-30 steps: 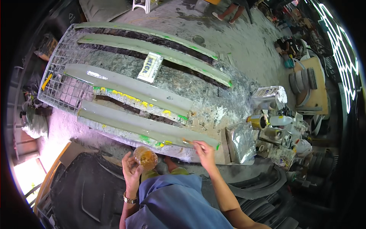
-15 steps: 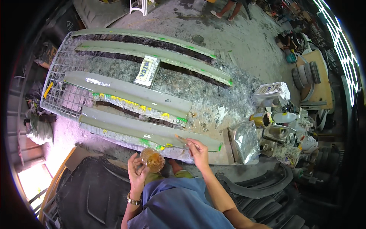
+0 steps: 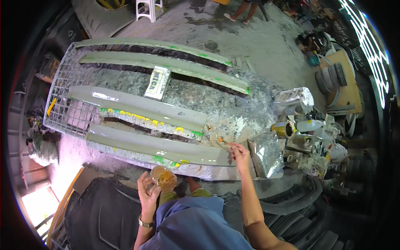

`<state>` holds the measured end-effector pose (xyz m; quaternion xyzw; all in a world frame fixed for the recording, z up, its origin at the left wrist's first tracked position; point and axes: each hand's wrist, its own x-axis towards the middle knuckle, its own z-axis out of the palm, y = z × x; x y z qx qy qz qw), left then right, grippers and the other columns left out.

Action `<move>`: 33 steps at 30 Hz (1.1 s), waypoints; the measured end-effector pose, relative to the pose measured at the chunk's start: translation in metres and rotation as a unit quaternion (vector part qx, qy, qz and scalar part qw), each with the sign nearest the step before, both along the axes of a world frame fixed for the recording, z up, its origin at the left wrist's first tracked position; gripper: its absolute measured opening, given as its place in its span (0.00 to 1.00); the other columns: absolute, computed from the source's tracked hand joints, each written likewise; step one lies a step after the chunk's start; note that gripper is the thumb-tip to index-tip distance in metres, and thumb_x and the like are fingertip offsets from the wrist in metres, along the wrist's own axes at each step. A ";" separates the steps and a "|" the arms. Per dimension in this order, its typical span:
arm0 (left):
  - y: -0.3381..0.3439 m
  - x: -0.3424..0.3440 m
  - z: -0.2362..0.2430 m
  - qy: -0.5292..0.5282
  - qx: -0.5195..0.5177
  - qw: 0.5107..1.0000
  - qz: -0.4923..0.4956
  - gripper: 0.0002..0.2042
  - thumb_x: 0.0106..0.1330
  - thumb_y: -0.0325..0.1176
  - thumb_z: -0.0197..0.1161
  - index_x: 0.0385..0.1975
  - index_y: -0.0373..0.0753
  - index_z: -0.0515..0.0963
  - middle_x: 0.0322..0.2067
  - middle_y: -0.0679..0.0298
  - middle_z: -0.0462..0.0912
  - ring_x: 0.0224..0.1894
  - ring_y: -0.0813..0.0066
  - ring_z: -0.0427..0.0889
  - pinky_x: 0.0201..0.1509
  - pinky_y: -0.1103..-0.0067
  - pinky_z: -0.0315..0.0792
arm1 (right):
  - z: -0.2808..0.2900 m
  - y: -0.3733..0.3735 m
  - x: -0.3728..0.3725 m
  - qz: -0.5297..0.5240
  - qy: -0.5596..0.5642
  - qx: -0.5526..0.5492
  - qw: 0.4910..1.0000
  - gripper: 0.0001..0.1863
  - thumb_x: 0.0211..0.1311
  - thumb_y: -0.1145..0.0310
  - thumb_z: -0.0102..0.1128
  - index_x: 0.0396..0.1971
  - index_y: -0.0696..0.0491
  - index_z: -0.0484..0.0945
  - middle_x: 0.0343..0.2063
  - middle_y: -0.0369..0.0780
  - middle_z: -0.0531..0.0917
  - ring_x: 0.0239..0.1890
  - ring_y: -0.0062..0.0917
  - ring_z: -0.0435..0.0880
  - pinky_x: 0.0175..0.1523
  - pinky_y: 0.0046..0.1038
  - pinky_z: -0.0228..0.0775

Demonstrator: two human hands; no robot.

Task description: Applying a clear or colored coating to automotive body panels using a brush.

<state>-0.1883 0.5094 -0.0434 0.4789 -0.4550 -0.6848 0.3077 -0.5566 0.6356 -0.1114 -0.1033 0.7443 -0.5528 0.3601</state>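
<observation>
Head view is showing your left hand (image 3: pixel 146 188) at the lower centre of the frame, left of the middle, its fingers and thumb grasping the side of a clear cup (image 3: pixel 163 178) with amber liquid in it. You are holding the cup beside the near edge of the bench (image 3: pixel 246 111), and you are wearing a wristwatch (image 3: pixel 146 223) on that arm. Your right hand (image 3: pixel 241 156), right of the centre, is pinching a thin brush (image 3: pixel 227 143) between its fingers, the orange tip pointing toward the left. The brush is reaching over the bench just past the upper edge of the nearest grey panel (image 3: pixel 162 144); whether its tip is touching anything, you cannot tell from here.

Another grey panel (image 3: pixel 146 105) is lying farther up the frame, with yellow and green marks running along its lower side. Above it, a rectangular tin (image 3: pixel 158 84) is resting near two more long strips (image 3: pixel 158 60). Right of your right hand, a shiny silver slab (image 3: pixel 266 155) is lying near a yellow tin (image 3: pixel 284 129) and a white bottle (image 3: pixel 310 125). At the upper left, a wire grid (image 3: pixel 62 92) is extending along the bench's end.
</observation>
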 end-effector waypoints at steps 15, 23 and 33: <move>0.027 -0.075 0.002 0.025 0.016 0.995 -0.095 0.34 0.57 0.23 0.67 0.63 0.38 0.58 0.46 0.60 0.68 0.49 0.72 0.72 0.55 0.74 0.73 | 0.090 0.072 0.025 -0.142 -0.271 -0.236 0.922 0.12 0.68 0.66 0.55 0.43 0.59 0.77 0.24 0.36 0.79 0.19 0.13 0.71 0.21 0.17 0.63; 0.046 -0.112 -0.001 0.041 0.014 0.996 -0.081 0.35 0.57 0.26 0.68 0.63 0.38 0.57 0.46 0.58 0.70 0.49 0.71 0.72 0.54 0.73 0.73 | 0.091 0.036 0.060 0.055 -0.261 -0.141 0.953 0.12 0.66 0.67 0.58 0.39 0.61 0.79 0.21 0.37 0.81 0.16 0.14 0.72 0.20 0.16 0.63; 0.050 -0.099 0.010 0.037 -0.007 0.999 -0.028 0.37 0.55 0.25 0.69 0.64 0.38 0.55 0.46 0.59 0.69 0.49 0.73 0.72 0.55 0.74 0.72 | 0.092 0.047 0.028 0.067 -0.158 -0.086 0.981 0.11 0.65 0.67 0.58 0.38 0.60 0.80 0.23 0.35 0.80 0.18 0.13 0.73 0.22 0.16 0.65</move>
